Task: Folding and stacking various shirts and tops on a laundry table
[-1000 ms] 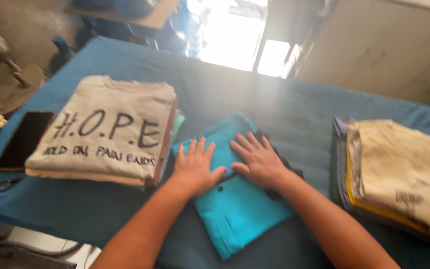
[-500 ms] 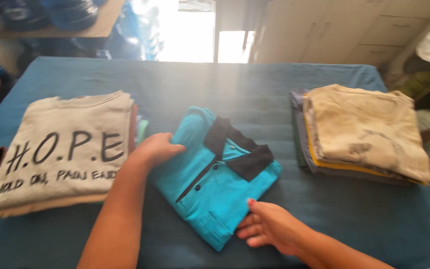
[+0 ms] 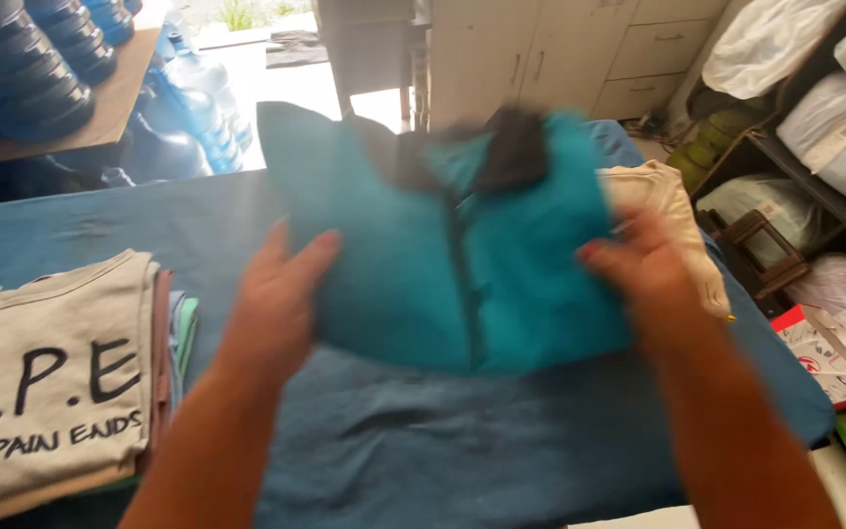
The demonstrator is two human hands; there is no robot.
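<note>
A folded teal polo shirt [image 3: 443, 235] with a dark collar is lifted above the blue-covered table [image 3: 423, 441], blurred by motion. My left hand [image 3: 281, 294] grips its left edge and my right hand [image 3: 643, 269] grips its right edge. At the left lies a stack of folded shirts [image 3: 46, 392] with a beige printed one on top. A second stack of folded beige shirts [image 3: 663, 211] lies at the right, partly hidden behind the polo and my right hand.
Blue water jugs [image 3: 178, 122] stand beyond the table at the back left. White cabinets [image 3: 560, 54] line the back wall. Shelves with bagged bundles [image 3: 815, 108] stand at the right. A red and white box [image 3: 834, 353] lies near the table's right edge.
The polo lay flat on the table under both hands. Both hands now hold it by the sides, raised off the table and shifted rightward. The camera has tilted up.
</note>
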